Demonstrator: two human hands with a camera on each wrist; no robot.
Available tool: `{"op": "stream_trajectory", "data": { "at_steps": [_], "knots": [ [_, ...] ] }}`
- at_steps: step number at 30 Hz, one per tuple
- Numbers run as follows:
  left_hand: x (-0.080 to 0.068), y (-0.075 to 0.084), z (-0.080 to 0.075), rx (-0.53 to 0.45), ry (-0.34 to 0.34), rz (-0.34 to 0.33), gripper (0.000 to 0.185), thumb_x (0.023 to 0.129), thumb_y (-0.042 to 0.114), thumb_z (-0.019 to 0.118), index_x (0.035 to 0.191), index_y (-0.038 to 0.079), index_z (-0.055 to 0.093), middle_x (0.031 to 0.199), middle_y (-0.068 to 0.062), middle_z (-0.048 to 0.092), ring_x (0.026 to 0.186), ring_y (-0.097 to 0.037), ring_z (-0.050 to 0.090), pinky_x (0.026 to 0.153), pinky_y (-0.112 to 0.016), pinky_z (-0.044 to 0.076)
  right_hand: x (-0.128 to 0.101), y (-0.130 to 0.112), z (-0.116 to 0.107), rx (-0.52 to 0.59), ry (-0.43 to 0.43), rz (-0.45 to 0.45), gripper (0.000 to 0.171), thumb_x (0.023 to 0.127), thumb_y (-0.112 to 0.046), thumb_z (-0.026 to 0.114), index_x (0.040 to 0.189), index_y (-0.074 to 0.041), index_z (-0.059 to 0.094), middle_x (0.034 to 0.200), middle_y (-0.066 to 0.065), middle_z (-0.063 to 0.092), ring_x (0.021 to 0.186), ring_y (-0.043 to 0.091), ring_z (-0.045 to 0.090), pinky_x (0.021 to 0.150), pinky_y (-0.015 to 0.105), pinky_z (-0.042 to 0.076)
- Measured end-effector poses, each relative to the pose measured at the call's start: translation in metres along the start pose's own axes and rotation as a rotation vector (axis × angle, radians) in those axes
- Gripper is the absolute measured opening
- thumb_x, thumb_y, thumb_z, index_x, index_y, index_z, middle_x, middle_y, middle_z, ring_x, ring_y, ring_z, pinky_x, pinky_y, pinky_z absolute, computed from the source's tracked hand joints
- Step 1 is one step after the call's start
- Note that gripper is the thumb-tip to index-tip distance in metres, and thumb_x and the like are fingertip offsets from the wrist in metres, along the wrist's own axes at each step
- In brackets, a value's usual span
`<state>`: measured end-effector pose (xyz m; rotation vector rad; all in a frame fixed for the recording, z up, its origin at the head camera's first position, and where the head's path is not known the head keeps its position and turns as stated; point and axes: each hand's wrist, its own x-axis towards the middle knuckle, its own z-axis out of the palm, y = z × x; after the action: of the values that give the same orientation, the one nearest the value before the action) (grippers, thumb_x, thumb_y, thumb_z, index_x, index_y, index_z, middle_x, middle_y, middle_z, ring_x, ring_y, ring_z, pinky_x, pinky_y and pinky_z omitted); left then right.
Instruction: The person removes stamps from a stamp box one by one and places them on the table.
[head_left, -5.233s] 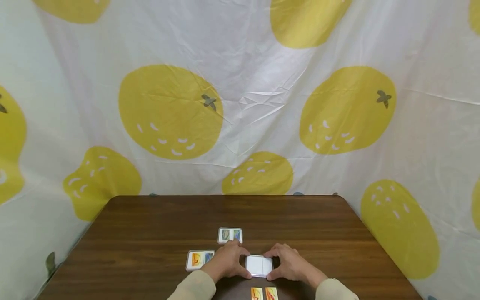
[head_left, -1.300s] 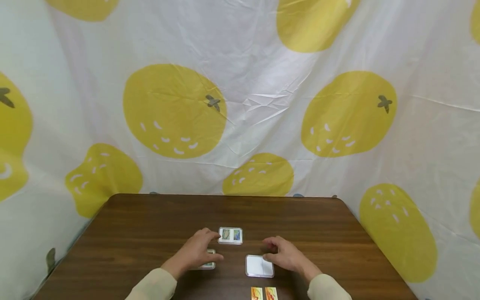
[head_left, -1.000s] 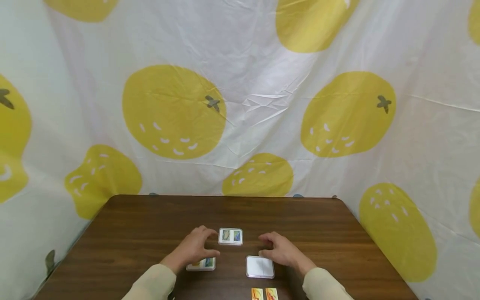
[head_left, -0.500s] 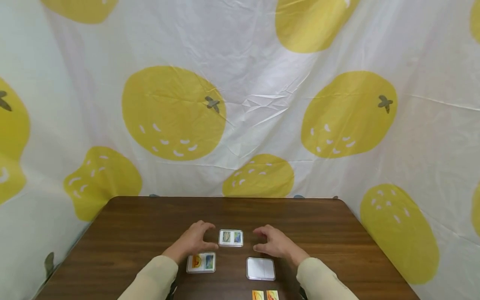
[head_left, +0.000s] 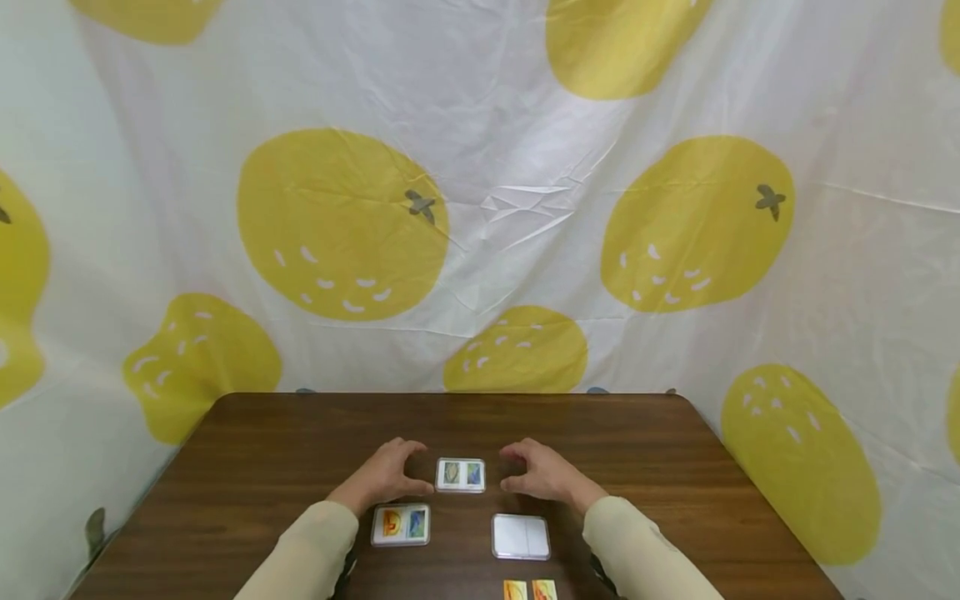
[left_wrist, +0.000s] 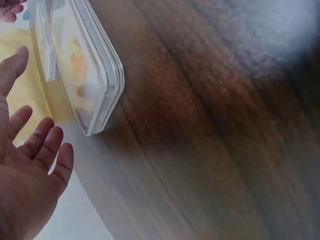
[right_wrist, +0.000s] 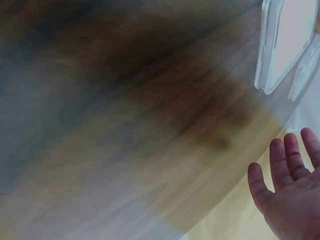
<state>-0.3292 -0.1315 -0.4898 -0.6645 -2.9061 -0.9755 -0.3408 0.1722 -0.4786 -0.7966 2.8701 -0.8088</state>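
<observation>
Head view alone shows both open hands, left hand (head_left: 381,477) and right hand (head_left: 542,475), flanking the far card case (head_left: 461,474).

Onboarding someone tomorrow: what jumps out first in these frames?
The backdrop: a white sheet printed with big yellow fruit, filling the view behind the dark wooden table. Next, the left hand and right hand, open on either side of a small clear case with a picture card inside. Nearer the person lie a second picture case at left and a blank white one at right.
</observation>
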Motion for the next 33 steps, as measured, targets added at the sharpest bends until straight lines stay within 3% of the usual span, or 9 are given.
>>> {"op": "stream_trajectory", "data": {
  "at_steps": [12, 23, 33],
  "knots": [
    [0.005, 0.001, 0.004, -0.028, -0.036, 0.043, 0.066, 0.076, 0.027, 0.086, 0.127, -0.004, 0.059, 0.112, -0.019, 0.058, 0.103, -0.034, 0.055, 0.093, -0.052, 0.044, 0.024, -0.004, 0.011, -0.057, -0.01, -0.09, 0.054, 0.079, -0.028, 0.08, 0.124, -0.002, 0.064, 0.115, 0.009, 0.061, 0.107, 0.028, 0.059, 0.095, 0.046, 0.046],
    [0.013, 0.003, 0.011, -0.006, -0.052, 0.017, 0.066, 0.073, 0.03, 0.088, 0.126, 0.001, 0.061, 0.112, -0.014, 0.057, 0.108, -0.033, 0.053, 0.096, -0.052, 0.041, 0.033, -0.007, 0.023, -0.112, -0.032, -0.103, 0.06, 0.075, -0.032, 0.083, 0.124, -0.002, 0.065, 0.113, 0.008, 0.061, 0.107, 0.027, 0.058, 0.094, 0.042, 0.046],
    [0.018, 0.005, 0.019, 0.074, -0.076, -0.024, 0.066, 0.074, 0.035, 0.087, 0.127, 0.005, 0.062, 0.112, -0.01, 0.052, 0.108, -0.033, 0.049, 0.094, -0.056, 0.039, 0.034, -0.008, 0.03, -0.234, -0.029, -0.077, 0.069, 0.073, -0.044, 0.084, 0.127, -0.006, 0.065, 0.117, 0.008, 0.059, 0.111, 0.031, 0.055, 0.093, 0.049, 0.044]
  ]
}}
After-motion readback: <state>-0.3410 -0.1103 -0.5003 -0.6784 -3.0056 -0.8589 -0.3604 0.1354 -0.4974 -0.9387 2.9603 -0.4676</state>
